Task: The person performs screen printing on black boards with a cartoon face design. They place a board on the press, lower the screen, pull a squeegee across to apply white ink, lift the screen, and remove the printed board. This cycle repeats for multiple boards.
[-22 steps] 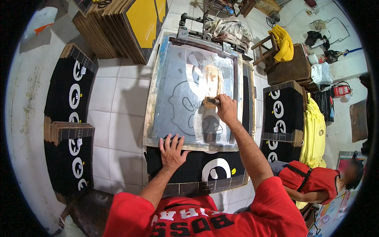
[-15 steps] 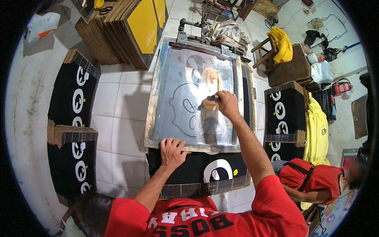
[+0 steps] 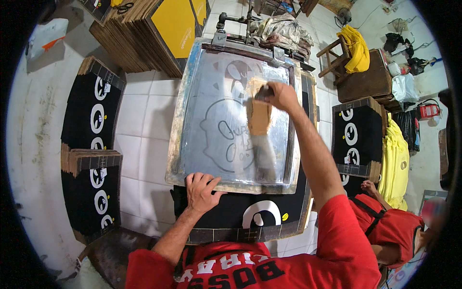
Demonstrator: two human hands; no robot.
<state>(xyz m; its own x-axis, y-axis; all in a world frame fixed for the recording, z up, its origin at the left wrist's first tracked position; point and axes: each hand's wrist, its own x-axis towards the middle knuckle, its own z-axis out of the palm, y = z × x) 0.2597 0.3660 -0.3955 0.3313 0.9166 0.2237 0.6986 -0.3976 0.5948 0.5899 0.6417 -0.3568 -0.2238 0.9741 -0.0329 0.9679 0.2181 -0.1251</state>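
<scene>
A silk-screen printing frame (image 3: 192, 86) with grey mesh lies over a board covered in black fabric (image 3: 226, 209). The mesh carries a cartoon outline and large oval marks. My right hand (image 3: 284, 96) grips a small dark squeegee (image 3: 263, 93) near the far right of the mesh. A tan strip of ink (image 3: 260, 118) runs along the mesh on the near side of the squeegee. At the frame's near left corner my left hand (image 3: 202, 192) has its fingers hooked over the edge. White and yellow prints show on the fabric below the frame.
Stacked boards with black printed fabric (image 3: 98, 118) stand at the left, with similar stacks (image 3: 358, 135) at the right. A hinge clamp (image 3: 219, 38) holds the frame's far end. Beyond it lies a crumpled cloth (image 3: 284, 36). A co-worker in red (image 3: 390, 226) is at the right.
My right hand has pushed the squeegee away from me, and a longer tan strip shows behind it. My left hand stays on the frame. The co-worker's hand has come up.
</scene>
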